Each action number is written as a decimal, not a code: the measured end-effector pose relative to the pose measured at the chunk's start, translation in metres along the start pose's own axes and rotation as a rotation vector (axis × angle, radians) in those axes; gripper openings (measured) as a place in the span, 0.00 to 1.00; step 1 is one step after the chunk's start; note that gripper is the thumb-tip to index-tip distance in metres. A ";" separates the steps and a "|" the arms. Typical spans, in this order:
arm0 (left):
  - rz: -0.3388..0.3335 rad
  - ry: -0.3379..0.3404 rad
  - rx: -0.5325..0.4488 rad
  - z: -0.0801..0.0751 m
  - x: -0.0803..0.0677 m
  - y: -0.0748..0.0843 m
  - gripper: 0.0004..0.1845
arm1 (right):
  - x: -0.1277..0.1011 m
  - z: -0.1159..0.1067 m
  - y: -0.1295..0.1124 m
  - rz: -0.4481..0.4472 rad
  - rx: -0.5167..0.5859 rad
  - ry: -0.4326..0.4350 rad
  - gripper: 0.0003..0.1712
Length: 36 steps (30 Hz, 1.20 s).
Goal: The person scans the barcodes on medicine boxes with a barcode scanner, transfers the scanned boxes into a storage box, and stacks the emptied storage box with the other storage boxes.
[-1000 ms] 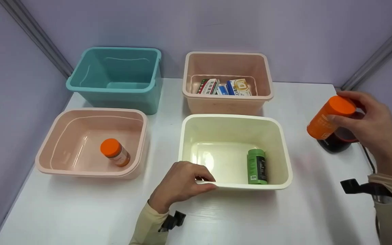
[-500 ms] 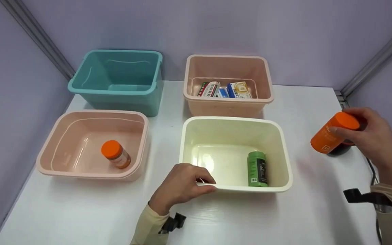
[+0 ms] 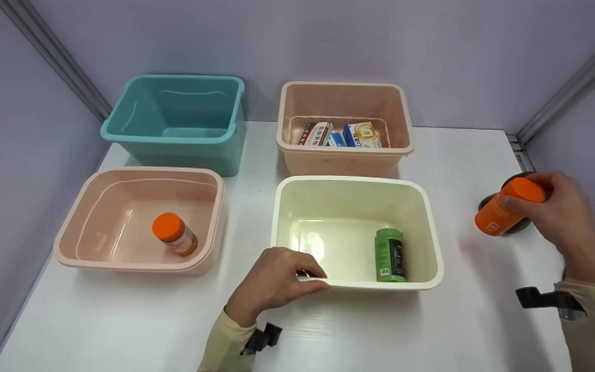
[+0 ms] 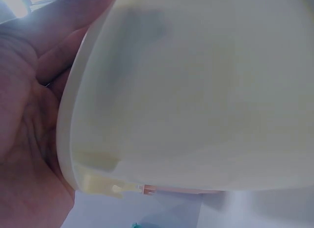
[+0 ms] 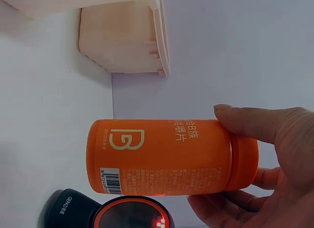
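Right hand (image 3: 561,217): at the far right of the table, fingers curled round the cap end of the orange bottle (image 3: 506,206), thumb on one side and fingertips on the other — a firm pinch at the lid.
Orange bottle: tilted, its base pointing down and left, held just above the black scanner (image 3: 514,225) that sits on the white table (image 3: 457,320).
Left hand (image 3: 271,281): at the near edge of the cream bin (image 3: 354,181), fingers folded over its near-left rim, thumb outside, gripping the lip.
Green bottle (image 3: 390,254): lying on its side inside the cream bin, near its right wall, well apart from the left fingers.
Pink bin, left (image 3: 137,173): holds a small orange-capped bottle (image 3: 173,233), leaning.
Pink bin, far (image 3: 344,85): holds several medicine boxes (image 3: 340,134).
Teal bin (image 3: 173,80): far left, beside the far pink bin.
Right wrist view: shows the bottle's label, a large "B" and a barcode (image 5: 112,180) facing the scanner's red-lit window (image 5: 131,215) — hidden from the head view.
Left wrist view: only palm (image 4: 24,139) against the cream bin's rim and outer wall; the fingertips cannot be seen.
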<state>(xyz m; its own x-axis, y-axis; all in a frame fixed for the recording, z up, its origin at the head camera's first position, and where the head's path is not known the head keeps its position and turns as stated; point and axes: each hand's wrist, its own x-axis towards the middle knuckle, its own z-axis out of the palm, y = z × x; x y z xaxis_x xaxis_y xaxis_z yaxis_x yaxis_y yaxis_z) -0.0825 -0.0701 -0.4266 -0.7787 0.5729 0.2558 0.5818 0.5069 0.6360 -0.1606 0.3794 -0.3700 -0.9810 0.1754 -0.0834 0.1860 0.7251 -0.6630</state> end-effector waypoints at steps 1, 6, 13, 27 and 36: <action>-0.003 -0.001 -0.002 0.000 0.000 0.000 0.05 | 0.001 0.001 0.001 0.001 -0.004 0.003 0.49; -0.007 -0.008 0.003 0.000 0.001 -0.001 0.05 | 0.003 0.003 0.003 0.009 -0.015 0.010 0.49; -0.001 -0.009 0.001 0.000 0.001 0.000 0.05 | 0.005 0.004 0.006 0.009 -0.044 0.031 0.48; -0.010 -0.014 -0.009 -0.001 0.000 0.000 0.04 | 0.007 0.004 0.004 -0.008 -0.082 0.058 0.47; -0.007 -0.014 -0.003 -0.001 0.000 0.000 0.05 | 0.008 0.006 0.006 -0.019 -0.106 0.066 0.46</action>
<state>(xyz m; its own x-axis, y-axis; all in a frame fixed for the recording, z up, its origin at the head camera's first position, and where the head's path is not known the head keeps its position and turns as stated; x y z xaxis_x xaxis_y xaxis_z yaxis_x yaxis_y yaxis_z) -0.0827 -0.0707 -0.4256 -0.7794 0.5781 0.2414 0.5758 0.5093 0.6396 -0.1676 0.3813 -0.3787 -0.9792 0.2018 -0.0198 0.1755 0.7948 -0.5810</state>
